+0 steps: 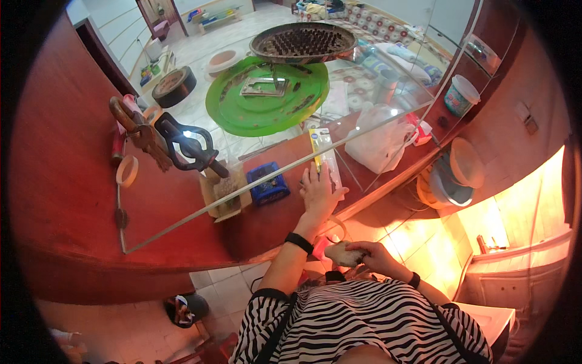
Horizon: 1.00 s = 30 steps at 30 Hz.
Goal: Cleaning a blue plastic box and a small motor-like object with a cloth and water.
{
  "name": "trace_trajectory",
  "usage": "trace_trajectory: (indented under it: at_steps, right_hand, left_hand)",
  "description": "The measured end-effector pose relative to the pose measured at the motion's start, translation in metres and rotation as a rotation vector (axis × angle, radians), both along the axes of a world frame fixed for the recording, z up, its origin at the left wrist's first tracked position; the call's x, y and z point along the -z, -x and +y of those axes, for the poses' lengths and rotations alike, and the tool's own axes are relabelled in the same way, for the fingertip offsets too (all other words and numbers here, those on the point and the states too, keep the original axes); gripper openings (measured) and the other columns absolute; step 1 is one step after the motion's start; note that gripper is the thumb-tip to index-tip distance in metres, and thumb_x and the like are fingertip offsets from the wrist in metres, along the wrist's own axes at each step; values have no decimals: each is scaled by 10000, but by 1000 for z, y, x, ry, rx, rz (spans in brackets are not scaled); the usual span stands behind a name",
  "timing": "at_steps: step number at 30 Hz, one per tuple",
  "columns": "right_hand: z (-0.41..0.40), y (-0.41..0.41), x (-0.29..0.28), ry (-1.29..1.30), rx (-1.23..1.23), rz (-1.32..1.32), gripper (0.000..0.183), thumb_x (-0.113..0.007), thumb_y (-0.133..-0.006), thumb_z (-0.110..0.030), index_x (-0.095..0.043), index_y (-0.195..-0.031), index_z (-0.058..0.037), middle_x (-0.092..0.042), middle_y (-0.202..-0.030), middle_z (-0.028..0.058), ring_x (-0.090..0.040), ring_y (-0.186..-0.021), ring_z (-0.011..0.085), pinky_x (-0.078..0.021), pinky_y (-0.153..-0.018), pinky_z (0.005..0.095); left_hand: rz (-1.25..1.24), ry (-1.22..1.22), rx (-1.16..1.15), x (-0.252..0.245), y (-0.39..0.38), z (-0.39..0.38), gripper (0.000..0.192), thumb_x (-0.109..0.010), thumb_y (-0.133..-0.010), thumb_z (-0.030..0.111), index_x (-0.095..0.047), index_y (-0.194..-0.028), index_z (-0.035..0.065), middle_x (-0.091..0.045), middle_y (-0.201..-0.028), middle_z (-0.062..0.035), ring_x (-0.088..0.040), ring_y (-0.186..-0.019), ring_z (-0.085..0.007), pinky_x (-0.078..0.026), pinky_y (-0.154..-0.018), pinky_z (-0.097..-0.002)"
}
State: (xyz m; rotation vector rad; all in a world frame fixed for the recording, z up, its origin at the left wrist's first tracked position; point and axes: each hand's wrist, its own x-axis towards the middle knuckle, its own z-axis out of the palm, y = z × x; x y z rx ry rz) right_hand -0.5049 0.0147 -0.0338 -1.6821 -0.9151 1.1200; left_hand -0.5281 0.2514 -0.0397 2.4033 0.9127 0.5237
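My left hand [319, 191], with a black band at the wrist, reaches onto the red wooden shelf [291, 223]. Its spread fingers rest on a long yellow-and-white blister package [323, 142], and the thumb lies near the right edge. What the package contains is hard to make out. Close to my body, my right hand [379, 260] grips a crumpled greyish-white cloth [342, 255]. Left of my left hand sit a blue plastic box [268, 183] and an opened small cardboard box [226, 195]. A knotted white plastic bag [377, 139] stands to the right.
A glass shelf edge [273, 175] slants across above the wooden shelf. The glass bears a green round lid [268, 113], a dark tape roll [174, 86] and a black loop-headed item [191, 141]. Basins [454, 179] stand at right; a dark bin [188, 309] is on the floor.
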Motion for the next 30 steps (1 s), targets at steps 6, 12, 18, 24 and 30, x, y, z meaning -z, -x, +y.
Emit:
trace_trajectory:
  at_steps: [6,12,18,24,30]
  right_hand:
    - [10,-12,-12,-63,-39,111,516,-453,-708,180,-626,-1155,-10,-630,-1160,121,-621,-1019,193,-536,-868,315]
    - [14,-27,-23,-119,46,685,485,-489,-709,95,-565,-1183,27,-628,-1112,99,-627,-971,181,-508,-891,304]
    - [45,-21,-19,-224,87,917,412,-585,-784,-19,-543,-1192,19,-615,-1100,94,-610,-986,177,-498,-888,309]
    - [104,1,-20,-124,15,515,507,-502,-711,99,-542,-1213,35,-604,-1126,99,-586,-1035,177,-486,-906,316]
    - [97,-32,-4,-177,290,572,499,-459,-720,110,-544,-1208,51,-611,-1098,101,-608,-956,200,-509,-823,307]
  left_hand:
    - [-160,-176,-51,-11,32,3,597,-702,-818,312,-460,-1319,95,-454,-1364,-182,-414,-1254,-380,-389,-946,-574]
    - [-15,-170,-335,-12,103,32,416,-679,-862,224,-513,-1205,56,-644,-817,-121,-637,-743,-313,-509,-633,-414]
    - [52,-159,-345,4,108,37,443,-654,-892,293,-477,-1240,84,-643,-764,-127,-638,-680,-318,-506,-592,-436]
    - [61,-103,-358,10,110,39,406,-676,-862,294,-453,-1140,100,-641,-796,-160,-630,-706,-368,-493,-599,-452]
    - [109,-32,-347,0,144,7,521,-741,-784,355,-467,-1157,115,-630,-942,-169,-632,-814,-395,-504,-655,-470]
